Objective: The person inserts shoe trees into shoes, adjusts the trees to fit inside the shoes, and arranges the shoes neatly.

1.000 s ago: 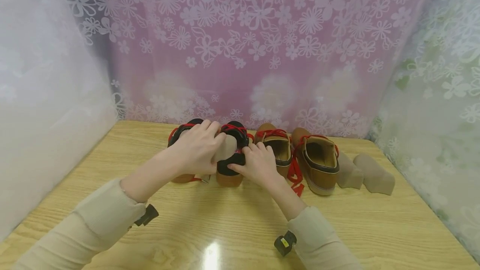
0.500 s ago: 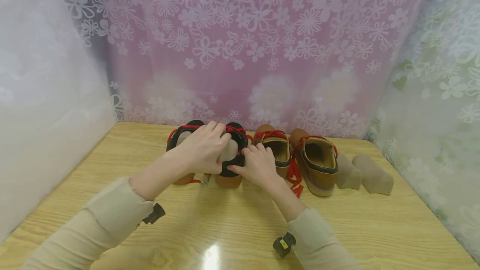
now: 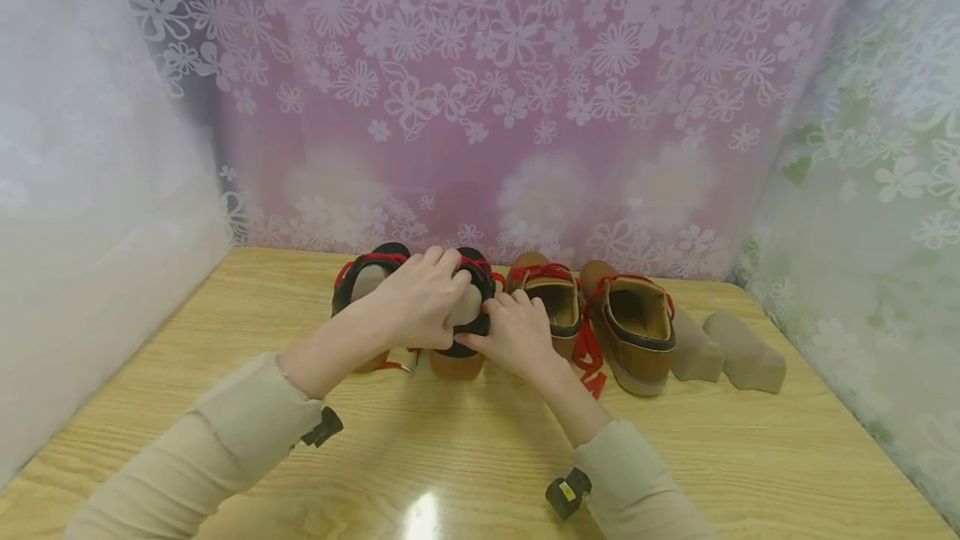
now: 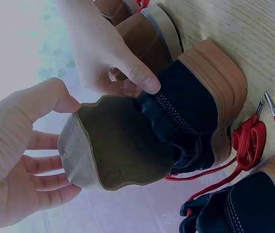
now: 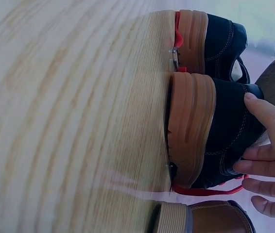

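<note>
My left hand (image 3: 420, 298) pinches a hollow beige shoe insert (image 4: 128, 145), thumb on one side of its rim and fingers on the other. The insert's far end sits in the opening of a black shoe (image 5: 230, 126) with a tan sole and red laces. At that shoe's collar, my right hand (image 3: 517, 327) grips the heel, its thumb on the back and its fingers along the side. Just left stands the matching black shoe (image 3: 341, 294), partly behind my left arm, with another beige insert (image 3: 366, 280) inside it.
Two brown shoes with red laces, a nearer one (image 3: 558, 307) and a farther one (image 3: 641, 323), stand to the right. Beyond them, two beige inserts (image 3: 750, 357) lie on the wooden table (image 3: 480, 448). Metal-tipped lace ends (image 4: 268, 104) lie between the black shoes. A flowered curtain (image 3: 480, 107) hangs behind.
My left hand has shifted right with the insert, which now sits more over and into the black shoe's opening. The right hand has kept its place at the heel.
</note>
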{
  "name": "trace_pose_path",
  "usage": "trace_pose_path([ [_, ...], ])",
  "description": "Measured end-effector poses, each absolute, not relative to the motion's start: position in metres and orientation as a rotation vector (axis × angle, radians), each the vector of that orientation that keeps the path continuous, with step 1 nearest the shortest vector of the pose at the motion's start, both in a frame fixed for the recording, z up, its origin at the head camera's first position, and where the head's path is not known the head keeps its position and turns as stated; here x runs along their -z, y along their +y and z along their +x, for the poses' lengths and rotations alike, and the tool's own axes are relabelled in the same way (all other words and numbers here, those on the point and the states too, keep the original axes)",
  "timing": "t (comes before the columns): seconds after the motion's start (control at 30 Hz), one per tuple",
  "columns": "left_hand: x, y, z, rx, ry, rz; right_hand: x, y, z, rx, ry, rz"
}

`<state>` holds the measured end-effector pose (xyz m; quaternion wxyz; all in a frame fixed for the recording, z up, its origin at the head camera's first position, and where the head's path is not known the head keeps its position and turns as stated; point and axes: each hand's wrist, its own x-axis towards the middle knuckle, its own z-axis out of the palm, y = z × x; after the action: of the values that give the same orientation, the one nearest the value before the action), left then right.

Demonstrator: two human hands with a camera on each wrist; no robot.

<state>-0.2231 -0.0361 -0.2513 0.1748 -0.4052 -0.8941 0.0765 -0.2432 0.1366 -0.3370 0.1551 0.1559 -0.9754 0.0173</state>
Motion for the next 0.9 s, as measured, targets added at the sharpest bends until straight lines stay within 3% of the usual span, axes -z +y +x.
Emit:
trace_pose_path([
  [0.9,0.247,-0.026,-0.237,-0.245,-2.630,-1.134,0.338,0.135,-0.244,-0.064,-2.800,0.415],
])
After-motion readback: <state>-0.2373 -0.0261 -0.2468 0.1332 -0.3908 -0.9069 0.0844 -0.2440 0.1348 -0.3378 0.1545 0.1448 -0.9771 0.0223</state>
